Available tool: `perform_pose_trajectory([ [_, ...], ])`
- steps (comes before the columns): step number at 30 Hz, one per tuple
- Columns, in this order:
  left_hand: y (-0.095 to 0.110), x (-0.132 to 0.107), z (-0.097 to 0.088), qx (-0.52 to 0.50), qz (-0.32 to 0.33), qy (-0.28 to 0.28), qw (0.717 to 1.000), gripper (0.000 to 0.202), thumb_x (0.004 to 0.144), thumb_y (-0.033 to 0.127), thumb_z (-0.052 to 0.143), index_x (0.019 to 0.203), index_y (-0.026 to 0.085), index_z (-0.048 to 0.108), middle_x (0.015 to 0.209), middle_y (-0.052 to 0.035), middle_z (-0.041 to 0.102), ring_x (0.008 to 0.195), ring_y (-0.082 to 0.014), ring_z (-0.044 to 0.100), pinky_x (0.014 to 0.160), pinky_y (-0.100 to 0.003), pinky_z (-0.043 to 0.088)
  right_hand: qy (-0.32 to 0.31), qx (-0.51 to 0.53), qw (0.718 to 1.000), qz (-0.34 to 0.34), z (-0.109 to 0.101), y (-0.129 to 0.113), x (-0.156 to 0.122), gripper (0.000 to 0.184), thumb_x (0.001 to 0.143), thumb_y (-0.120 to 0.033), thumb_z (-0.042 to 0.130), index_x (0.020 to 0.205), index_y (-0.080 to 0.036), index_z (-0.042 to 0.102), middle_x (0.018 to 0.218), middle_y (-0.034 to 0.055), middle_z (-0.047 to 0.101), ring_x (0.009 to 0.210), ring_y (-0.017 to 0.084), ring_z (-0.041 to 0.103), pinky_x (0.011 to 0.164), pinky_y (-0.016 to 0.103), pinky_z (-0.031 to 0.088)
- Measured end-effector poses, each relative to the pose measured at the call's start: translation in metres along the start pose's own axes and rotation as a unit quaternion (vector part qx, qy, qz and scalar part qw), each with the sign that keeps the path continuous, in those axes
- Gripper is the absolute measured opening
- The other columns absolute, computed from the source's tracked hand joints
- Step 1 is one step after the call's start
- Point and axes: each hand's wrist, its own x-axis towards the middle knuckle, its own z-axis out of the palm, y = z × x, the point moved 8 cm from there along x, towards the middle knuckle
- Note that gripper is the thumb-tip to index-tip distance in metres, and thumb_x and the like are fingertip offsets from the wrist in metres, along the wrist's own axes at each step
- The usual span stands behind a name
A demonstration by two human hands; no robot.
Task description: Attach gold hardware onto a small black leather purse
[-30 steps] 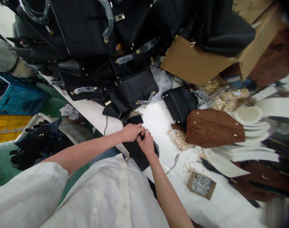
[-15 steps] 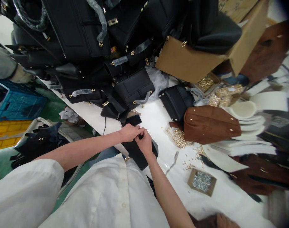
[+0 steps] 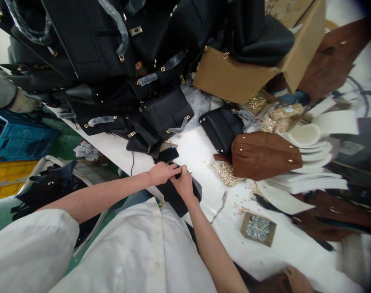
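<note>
My left hand (image 3: 161,173) and my right hand (image 3: 183,183) meet over a flat black leather bag piece (image 3: 177,200) that lies at the near edge of the white table (image 3: 200,152). Both hands are closed, fingertips pinched together on the top edge of that piece. A gold fitting (image 3: 162,203) shows at its lower corner. What the fingertips pinch is too small to name. A black phone-like slab (image 3: 167,154) lies just beyond my hands.
Black handbags (image 3: 167,112) are piled at the back. A brown suede bag (image 3: 263,154), loose gold studs (image 3: 226,173), a small box of silver hardware (image 3: 258,228), stacked white pieces (image 3: 310,179) and a cardboard box (image 3: 234,77) sit to the right. Another person's hand (image 3: 297,278) shows at bottom right.
My hands stay pinched on the black piece. The view has drifted, shifting everything left and up, and another person's hand has come in at the bottom right.
</note>
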Motion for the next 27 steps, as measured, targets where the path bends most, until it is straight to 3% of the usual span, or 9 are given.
perform_pose_trajectory([
  [5, -0.002, 0.006, -0.002, -0.010, -0.021, 0.002, 1.000, 0.026, 0.098, 0.025, 0.059, 0.124, 0.027, 0.066, 0.101, -0.0057, 0.069, 0.082, -0.0237, 0.070, 0.064, -0.037, 0.041, 0.031, 0.021, 0.999, 0.026, -0.005, 0.009, -0.009, 0.030, 0.081, -0.029, 0.066, 0.093, -0.024, 0.039, 0.076, -0.0065, 0.047, 0.069, 0.014, 0.045, 0.071, 0.028, 0.035],
  [10, 0.006, 0.018, -0.003, 0.047, 0.035, -0.024, 0.998, 0.008, 0.088, 0.023, 0.069, 0.088, 0.016, 0.073, 0.100, -0.0143, 0.071, 0.083, -0.0292, 0.071, 0.077, -0.045, 0.046, 0.031, -0.008, 0.999, 0.022, 0.002, 0.013, -0.014, 0.026, 0.082, -0.031, 0.064, 0.092, -0.024, 0.041, 0.076, -0.0046, 0.051, 0.071, 0.015, 0.049, 0.073, 0.029, 0.037],
  [14, -0.003, 0.029, 0.012, 0.016, 0.003, -0.085, 0.996, 0.008, 0.083, 0.019, 0.068, 0.085, 0.016, 0.076, 0.087, -0.0137, 0.075, 0.076, -0.0299, 0.072, 0.065, -0.038, 0.044, 0.021, -0.026, 0.999, 0.022, 0.003, 0.013, -0.015, 0.021, 0.083, -0.030, 0.063, 0.094, -0.023, 0.046, 0.081, -0.0017, 0.059, 0.074, 0.018, 0.055, 0.073, 0.030, 0.040],
  [18, -0.013, 0.035, 0.020, -0.046, 0.025, -0.110, 0.993, 0.012, 0.081, 0.019, 0.067, 0.086, 0.020, 0.079, 0.082, -0.0123, 0.077, 0.076, -0.0299, 0.074, 0.059, -0.035, 0.042, -0.025, 0.058, 0.998, 0.013, -0.005, 0.008, -0.018, 0.024, 0.091, -0.036, 0.064, 0.110, -0.023, 0.056, 0.106, 0.0042, 0.073, 0.099, 0.022, 0.069, 0.091, 0.034, 0.052],
  [21, -0.017, 0.039, 0.019, -0.066, 0.033, -0.106, 0.992, 0.016, 0.082, 0.018, 0.065, 0.086, 0.020, 0.080, 0.082, -0.0131, 0.078, 0.077, -0.0288, 0.074, 0.060, -0.033, 0.044, -0.081, 0.109, 0.991, -0.006, -0.014, 0.004, -0.022, 0.033, 0.097, -0.044, 0.064, 0.124, -0.026, 0.061, 0.123, 0.0051, 0.074, 0.114, 0.023, 0.070, 0.105, 0.038, 0.054],
  [27, -0.012, 0.045, 0.019, -0.038, 0.032, -0.109, 0.993, 0.017, 0.079, 0.015, 0.064, 0.083, 0.016, 0.081, 0.079, -0.0167, 0.077, 0.072, -0.0304, 0.074, 0.060, -0.035, 0.048, -0.098, 0.045, 0.994, 0.033, -0.024, 0.022, -0.029, 0.048, 0.110, -0.050, 0.037, 0.140, -0.029, 0.068, 0.139, 0.0048, 0.072, 0.130, 0.027, 0.068, 0.120, 0.047, 0.049],
])
